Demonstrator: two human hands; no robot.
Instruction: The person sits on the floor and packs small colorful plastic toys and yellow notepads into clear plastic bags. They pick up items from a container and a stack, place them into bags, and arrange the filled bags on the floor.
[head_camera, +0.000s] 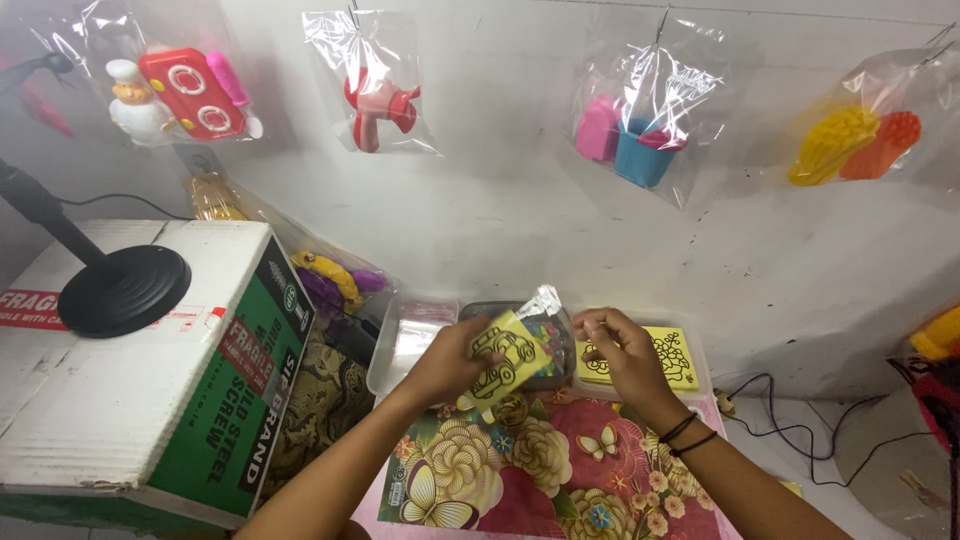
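Cardboard box fills the nine o'clock side, a flowered cloth covers the desk at six o'clock, and clear trays sit beyond it at twelve o'clock, one holding a stack of yellow cards. At centre the left hand pinches a yellow car-outline card, its fingers closed on the card's lower edge, while the right hand closes its fingertips on a small clear bag. A good way, I judge, is to keep the card flat, hold the bag's mouth wide, and lead with one corner.
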